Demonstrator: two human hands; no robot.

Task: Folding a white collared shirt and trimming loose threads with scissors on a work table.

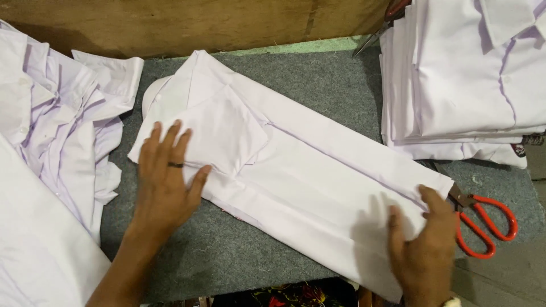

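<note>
The fingers of the left hand (pixel 165 185) were spread and flat, palm down, pressing on the folded sleeve end of a pale white shirt (pixel 296 165) — gripping nothing, only holding the cloth still. A dark ring sat on one finger. The right hand (pixel 424 250) was likewise open, its fingers laid flat on the shirt's lower corner with the thumb near the edge; nothing was pinched between them.

The shirt lay part-folded into a long band, slantwise across the grey felt pad (pixel 227 256), collar end toward the far left and hem end toward the near right. It looked light, thin and soft — limp cloth that would sag and lose its folds if lifted by one point. The weave seemed smooth, so the layers would likely slide on one another, though the felt beneath should give some grip. The best hold, by my judgement, was at the folded edges and corners, both hands at once, or flat palms for smoothing.

Just beside the right hand lay red-handled scissors (pixel 483 224), their blades partly under the shirt's edge. A neat stack of folded shirts (pixel 466 79) stood at the far right, and a loose heap of unfolded shirts (pixel 51 142) lay at the left.
</note>
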